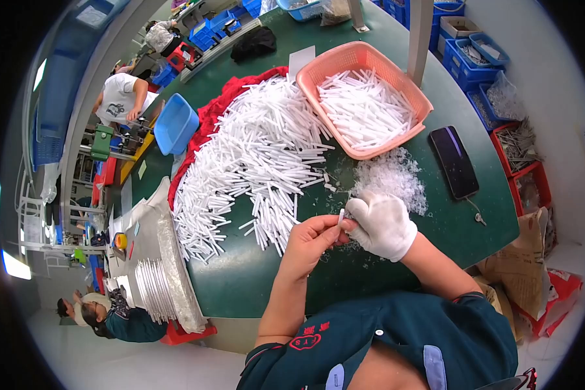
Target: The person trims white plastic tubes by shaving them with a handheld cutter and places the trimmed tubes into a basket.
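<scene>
My bare left hand (311, 243) pinches a short white tube (341, 217) upright between thumb and fingers. Right beside it, my right hand (385, 227) wears a white glove. Its fingers are curled closed at the tube, and what they grip is hidden. Behind the glove lies a heap of clear, glassy-looking scraps (391, 179). A large pile of white tubes (253, 146) spreads over the left and middle of the green table (240, 279), partly on a red cloth (209, 112). More tubes fill a pink plastic basket (364, 155) beyond my right hand.
A black phone (454, 162) lies on the right of the table. At the far left stands a blue bin (176, 125). A metal post (419, 45) rises behind the basket. Bundled tubes (155, 289) rest beside the table's left edge. Other people (120, 97) are off to the left.
</scene>
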`<state>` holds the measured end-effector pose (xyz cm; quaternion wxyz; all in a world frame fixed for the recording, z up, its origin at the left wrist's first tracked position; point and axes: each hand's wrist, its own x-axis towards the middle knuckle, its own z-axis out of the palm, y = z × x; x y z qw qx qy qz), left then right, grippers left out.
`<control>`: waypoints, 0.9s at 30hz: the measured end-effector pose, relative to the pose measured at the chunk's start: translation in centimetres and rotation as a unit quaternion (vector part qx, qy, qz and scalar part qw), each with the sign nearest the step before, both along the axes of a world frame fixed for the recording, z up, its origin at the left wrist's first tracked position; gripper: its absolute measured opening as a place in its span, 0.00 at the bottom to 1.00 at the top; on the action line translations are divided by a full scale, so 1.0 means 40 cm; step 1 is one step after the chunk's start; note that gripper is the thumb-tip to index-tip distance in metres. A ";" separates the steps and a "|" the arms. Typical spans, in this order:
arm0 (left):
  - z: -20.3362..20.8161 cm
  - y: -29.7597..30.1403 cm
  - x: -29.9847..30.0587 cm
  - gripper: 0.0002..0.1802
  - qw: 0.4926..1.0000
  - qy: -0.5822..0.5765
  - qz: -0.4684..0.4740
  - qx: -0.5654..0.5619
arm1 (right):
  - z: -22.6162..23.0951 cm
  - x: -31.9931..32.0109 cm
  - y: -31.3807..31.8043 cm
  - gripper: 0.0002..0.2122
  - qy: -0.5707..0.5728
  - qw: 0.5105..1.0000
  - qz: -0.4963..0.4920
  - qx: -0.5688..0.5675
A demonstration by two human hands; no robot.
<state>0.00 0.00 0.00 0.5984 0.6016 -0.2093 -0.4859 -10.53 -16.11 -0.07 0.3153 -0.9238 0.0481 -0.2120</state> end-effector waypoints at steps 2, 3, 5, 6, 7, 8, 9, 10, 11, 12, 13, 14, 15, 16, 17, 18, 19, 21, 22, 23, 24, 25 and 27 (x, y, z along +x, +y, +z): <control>0.003 -0.006 -0.001 0.12 0.999 -0.030 0.012 0.000 | 0.006 0.000 -0.003 0.11 0.021 0.999 -0.010 -0.022; 0.003 -0.001 -0.003 0.12 0.999 -0.032 0.016 0.000 | 0.005 0.001 -0.001 0.11 0.019 1.000 -0.005 -0.022; -0.004 0.009 -0.006 0.12 0.999 -0.037 0.017 -0.009 | -0.004 -0.004 -0.003 0.10 0.014 0.999 0.023 -0.019; -0.006 0.010 -0.001 0.12 0.999 -0.043 0.024 -0.010 | -0.003 -0.003 -0.005 0.10 0.008 0.999 0.029 -0.020; -0.009 0.009 0.001 0.12 0.999 -0.043 0.005 -0.006 | 0.000 -0.007 -0.006 0.10 -0.001 1.000 0.027 -0.015; -0.011 0.008 0.004 0.13 0.999 -0.043 -0.014 -0.001 | 0.001 -0.007 -0.006 0.10 -0.009 1.000 0.025 -0.011; -0.012 0.008 0.003 0.13 0.999 -0.047 -0.010 -0.001 | -0.002 -0.008 -0.006 0.10 -0.012 0.999 0.029 -0.011; -0.013 0.008 0.001 0.12 0.999 -0.051 -0.011 -0.006 | -0.005 -0.008 -0.006 0.10 -0.012 0.999 0.031 0.000; -0.014 0.008 0.000 0.12 0.998 -0.056 -0.013 -0.012 | -0.009 -0.006 -0.005 0.10 -0.011 0.999 0.033 0.011; -0.014 0.007 -0.006 0.12 0.997 -0.070 -0.001 -0.015 | -0.013 -0.008 -0.004 0.10 -0.004 0.999 0.037 0.021; -0.018 0.009 -0.007 0.12 0.997 -0.069 -0.001 -0.015 | -0.012 -0.008 -0.003 0.10 -0.002 0.999 0.037 0.021; -0.024 0.010 -0.008 0.12 0.990 -0.141 0.006 -0.007 | -0.011 -0.006 -0.004 0.11 0.005 0.997 0.046 0.055; -0.029 0.009 -0.011 0.12 0.978 -0.210 0.012 0.001 | -0.010 -0.007 -0.006 0.11 0.014 0.995 0.052 0.089; -0.029 0.010 -0.014 0.12 0.978 -0.206 0.009 0.000 | -0.012 -0.006 -0.007 0.11 0.018 0.995 0.049 0.089; -0.026 0.013 -0.014 0.12 0.970 -0.242 0.027 0.012 | -0.018 -0.003 -0.006 0.13 0.013 0.992 0.063 0.113; -0.022 0.012 -0.014 0.11 0.959 -0.278 0.043 0.023 | -0.020 -0.002 -0.008 0.14 0.007 0.988 0.076 0.136; -0.015 0.010 -0.014 0.11 0.960 -0.275 0.040 0.021 | -0.019 -0.003 -0.010 0.14 0.011 0.988 0.071 0.136; 0.001 0.007 -0.013 0.11 0.980 -0.184 0.068 0.019 | -0.018 -0.003 -0.014 0.16 0.018 0.970 0.066 0.234; 0.001 0.009 -0.012 0.11 0.982 -0.177 0.065 0.016 | -0.026 -0.008 -0.025 0.17 0.021 0.970 0.058 0.234; -0.001 0.009 -0.010 0.11 0.982 -0.176 0.064 0.015 | -0.020 -0.012 -0.034 0.17 0.022 0.971 0.056 0.233; -0.003 0.012 -0.008 0.11 0.987 -0.150 0.063 0.014 | -0.010 -0.015 -0.041 0.17 0.026 0.954 0.051 0.293; -0.005 0.016 -0.006 0.11 0.990 -0.124 0.063 0.013 | -0.004 -0.017 -0.045 0.17 0.029 0.934 0.046 0.352; -0.008 0.021 -0.004 0.11 0.993 -0.105 0.060 0.008 | -0.019 -0.024 -0.046 0.17 0.004 0.920 0.014 0.391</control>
